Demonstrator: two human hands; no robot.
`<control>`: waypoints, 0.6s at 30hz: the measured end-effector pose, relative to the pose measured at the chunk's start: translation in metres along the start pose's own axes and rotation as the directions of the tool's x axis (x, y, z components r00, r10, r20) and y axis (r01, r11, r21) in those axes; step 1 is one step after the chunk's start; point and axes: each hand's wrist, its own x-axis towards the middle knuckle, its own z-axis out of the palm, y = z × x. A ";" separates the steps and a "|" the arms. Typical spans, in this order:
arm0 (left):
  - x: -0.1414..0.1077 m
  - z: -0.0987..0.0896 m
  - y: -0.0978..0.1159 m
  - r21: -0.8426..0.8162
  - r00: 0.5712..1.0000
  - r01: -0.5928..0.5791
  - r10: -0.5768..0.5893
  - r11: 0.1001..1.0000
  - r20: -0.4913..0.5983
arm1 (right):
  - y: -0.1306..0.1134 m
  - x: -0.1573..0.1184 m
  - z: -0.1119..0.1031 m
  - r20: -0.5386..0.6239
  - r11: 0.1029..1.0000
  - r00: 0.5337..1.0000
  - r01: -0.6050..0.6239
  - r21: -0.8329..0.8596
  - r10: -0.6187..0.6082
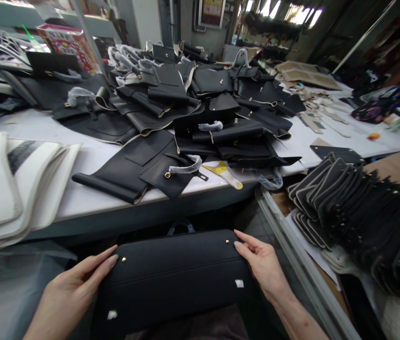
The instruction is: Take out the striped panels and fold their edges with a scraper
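A black leather bag [174, 278] lies level over the lap with its flat base facing up. Two gold studs show near its far corners, and two small white patches sit on its nearer part. My left hand [75, 288] pinches the bag's left far corner between thumb and fingers. At the right far corner my right hand [261, 264] grips the edge the same way. Behind the far edge a plastic-wrapped handle [181, 226] shows in part.
Black leather bag pieces [157, 160] with wrapped handles are heaped on the white table [89, 203]. White panels [26, 184] lie stacked at the left. Many dark panels [359, 217] stand in rows at the right, beside a metal rail [302, 264]. A red patterned box [68, 45] is farther back.
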 end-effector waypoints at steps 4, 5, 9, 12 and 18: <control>0.001 0.000 -0.007 -0.026 0.999 0.038 -0.037 0.999 0.019 | -0.001 0.000 0.001 -0.013 0.999 1.000 0.027 -0.020 -0.027; 0.001 0.001 -0.007 -0.025 0.999 0.041 -0.040 0.999 0.019 | -0.001 0.000 0.000 -0.014 0.999 0.999 0.033 -0.031 -0.034; 0.001 0.000 -0.005 0.016 1.000 0.019 -0.019 1.000 0.009 | 0.001 0.002 -0.001 0.003 0.998 1.000 0.031 -0.056 -0.031; 0.004 0.000 -0.006 0.051 1.000 -0.019 0.018 0.999 0.020 | 0.000 0.003 -0.002 0.001 0.997 0.999 0.032 -0.072 -0.032; -0.001 0.003 -0.003 0.064 0.989 -0.145 0.145 0.987 0.016 | -0.002 0.001 -0.003 0.012 0.997 0.999 -0.052 -0.052 0.052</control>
